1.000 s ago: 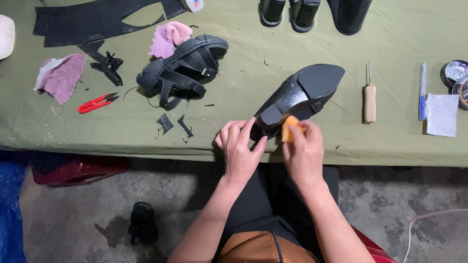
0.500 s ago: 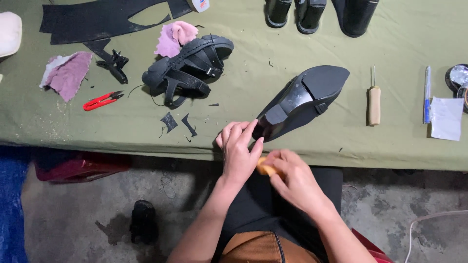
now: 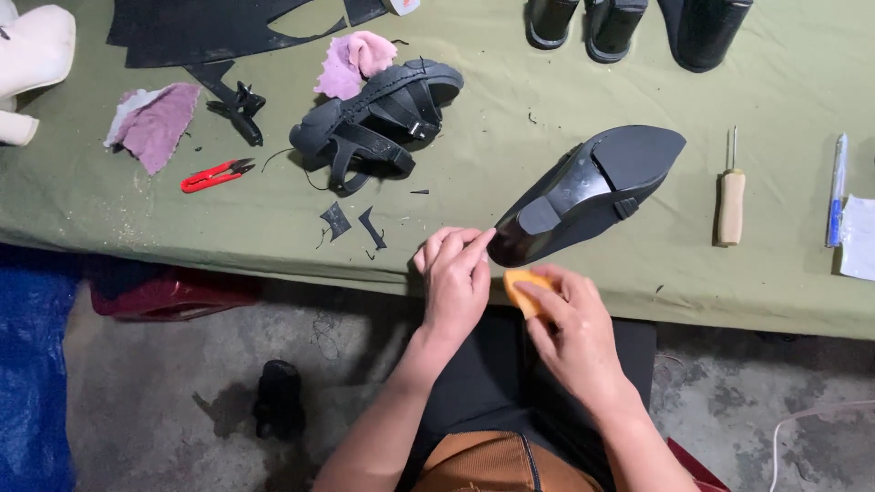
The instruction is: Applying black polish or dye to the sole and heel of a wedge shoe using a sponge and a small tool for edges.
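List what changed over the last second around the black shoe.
The right hand, holding the small orange block, drew back from the black shoe's heel to the table edge. The left hand stayed at the heel; shoe, sandal and tools stayed put.

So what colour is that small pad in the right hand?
Orange: the small pad sits in the right hand fingers, seen best in the head view.
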